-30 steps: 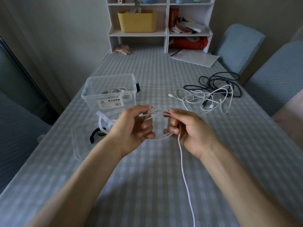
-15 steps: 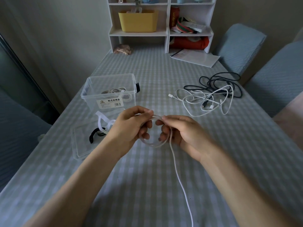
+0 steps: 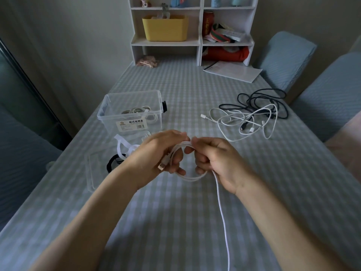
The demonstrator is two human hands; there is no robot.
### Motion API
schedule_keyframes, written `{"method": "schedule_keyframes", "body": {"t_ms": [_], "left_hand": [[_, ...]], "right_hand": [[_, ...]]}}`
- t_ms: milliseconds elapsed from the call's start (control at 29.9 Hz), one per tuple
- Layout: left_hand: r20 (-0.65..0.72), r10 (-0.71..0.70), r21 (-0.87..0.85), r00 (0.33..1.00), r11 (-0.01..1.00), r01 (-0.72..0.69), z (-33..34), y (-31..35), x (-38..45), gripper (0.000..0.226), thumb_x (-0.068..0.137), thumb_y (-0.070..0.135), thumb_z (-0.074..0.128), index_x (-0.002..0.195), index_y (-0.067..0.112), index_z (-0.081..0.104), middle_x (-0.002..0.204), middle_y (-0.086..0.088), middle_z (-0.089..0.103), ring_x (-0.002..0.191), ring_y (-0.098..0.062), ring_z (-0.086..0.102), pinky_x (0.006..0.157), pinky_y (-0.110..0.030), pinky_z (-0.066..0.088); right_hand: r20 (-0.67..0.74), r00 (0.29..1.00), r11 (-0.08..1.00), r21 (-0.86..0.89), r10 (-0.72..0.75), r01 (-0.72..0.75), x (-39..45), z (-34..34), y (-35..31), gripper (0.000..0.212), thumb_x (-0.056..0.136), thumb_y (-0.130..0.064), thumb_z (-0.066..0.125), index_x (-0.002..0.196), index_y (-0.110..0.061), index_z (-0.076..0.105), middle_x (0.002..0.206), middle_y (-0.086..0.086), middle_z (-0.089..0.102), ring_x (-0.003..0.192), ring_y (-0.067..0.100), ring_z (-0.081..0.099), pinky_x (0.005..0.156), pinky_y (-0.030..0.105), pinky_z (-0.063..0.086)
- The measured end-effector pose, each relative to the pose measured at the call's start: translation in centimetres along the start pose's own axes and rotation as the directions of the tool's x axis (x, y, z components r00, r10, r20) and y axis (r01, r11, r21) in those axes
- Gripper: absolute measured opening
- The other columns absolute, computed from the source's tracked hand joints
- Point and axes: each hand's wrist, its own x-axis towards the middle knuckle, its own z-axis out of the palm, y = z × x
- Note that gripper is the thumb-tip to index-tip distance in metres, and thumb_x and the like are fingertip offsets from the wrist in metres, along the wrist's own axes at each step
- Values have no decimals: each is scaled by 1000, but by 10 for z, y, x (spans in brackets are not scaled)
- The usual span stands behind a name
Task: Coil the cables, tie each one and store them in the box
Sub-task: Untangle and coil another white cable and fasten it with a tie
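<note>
A white cable (image 3: pixel 192 178) is wound in a small loop between my two hands above the checked table. My left hand (image 3: pixel 156 153) grips the loop's left side, with a plug end sticking out below its fingers. My right hand (image 3: pixel 216 159) pinches the loop's top and right side, and the loose tail hangs down toward the frame's bottom edge. The clear plastic box (image 3: pixel 130 110) stands open behind my left hand with coiled white cables inside. More loose white cables (image 3: pixel 244 122) and a black cable (image 3: pixel 261 100) lie tangled at the right.
The box's clear lid (image 3: pixel 93 173) lies left of my left hand, with white ties (image 3: pixel 125 148) and a black tie (image 3: pixel 111 163) on it. A white shelf unit (image 3: pixel 191 30) with a yellow bin, papers (image 3: pixel 232 71) and two covered chairs (image 3: pixel 285 55) border the far table.
The loop has grown by another turn and both hands have shifted slightly toward each other. The plug end now shows under my left fingers. The hanging tail has swung a little to the right.
</note>
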Motion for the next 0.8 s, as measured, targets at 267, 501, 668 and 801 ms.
{"method": "schedule_keyframes", "body": {"t_ms": [267, 501, 668, 801], "left_hand": [[-212, -44, -368, 976, 929, -38, 3, -6, 8, 11, 97, 10, 52, 92, 11, 63, 53, 0, 43, 37, -8, 28, 39, -19, 30], [-210, -71, -318, 975, 948, 0, -1, -7, 9, 17, 98, 11, 51, 94, 8, 67, 55, -3, 49, 38, -9, 31, 41, -21, 36], [-175, -100, -376, 980, 926, 27, -8, -5, 10, 17, 97, 10, 51, 92, 7, 66, 54, -1, 47, 35, -5, 23, 35, -17, 23], [-137, -126, -504, 983, 863, 40, -5, -3, 9, 16, 96, 10, 49, 92, 8, 64, 51, 2, 42, 33, -4, 21, 34, -15, 15]], "right_hand": [[132, 985, 962, 234, 109, -138, -1, 0, 2, 24, 96, -19, 52, 86, -4, 67, 66, 6, 62, 59, 20, 64, 66, 32, 57], [23, 994, 989, -107, -104, 106, -1, 1, 6, 19, 91, -20, 65, 106, -8, 68, 68, 0, 62, 61, 15, 60, 64, 24, 52], [13, 998, 994, -93, -60, 61, -3, 2, 6, 18, 101, -9, 52, 100, -7, 70, 82, 8, 73, 74, 20, 72, 63, 33, 59], [139, 990, 950, 301, 36, -77, -5, 0, -1, 26, 95, -12, 50, 93, -5, 75, 81, 10, 74, 70, 22, 72, 67, 31, 60]]}}
